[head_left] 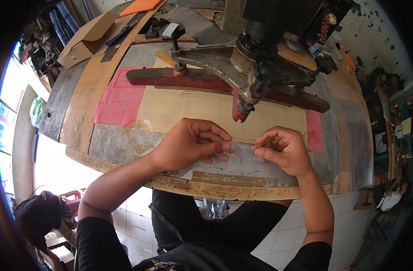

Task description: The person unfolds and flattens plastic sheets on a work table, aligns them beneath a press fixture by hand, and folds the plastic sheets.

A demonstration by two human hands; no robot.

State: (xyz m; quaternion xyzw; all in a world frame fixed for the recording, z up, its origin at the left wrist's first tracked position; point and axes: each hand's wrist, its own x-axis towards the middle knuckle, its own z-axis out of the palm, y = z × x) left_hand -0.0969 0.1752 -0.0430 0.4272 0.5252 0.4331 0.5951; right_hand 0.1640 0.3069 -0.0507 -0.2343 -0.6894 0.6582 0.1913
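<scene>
Between my two hands a thin, clear piece (241, 149), like plastic film, is held low over the front of the worktable. My left hand (193, 143) has its thumb and fingers closed on the film's left end. At the right end, my right hand (282, 150) pinches it between thumb and fingertips. Beyond my hands lies a cream sheet (170, 108) with pink patches (120, 97) at its sides. Over that sheet stands a machine head (256, 67) with a red metal bar (206, 80). The film's exact outline is hard to make out.
An open cardboard box (87, 40) and a blue-handled tool (120, 34) lie at the back left. Clear plastic sheeting (351, 135) hangs over the table's right side. The worn wooden edge (215, 191) runs before my lap. A person (41, 217) is at the lower left.
</scene>
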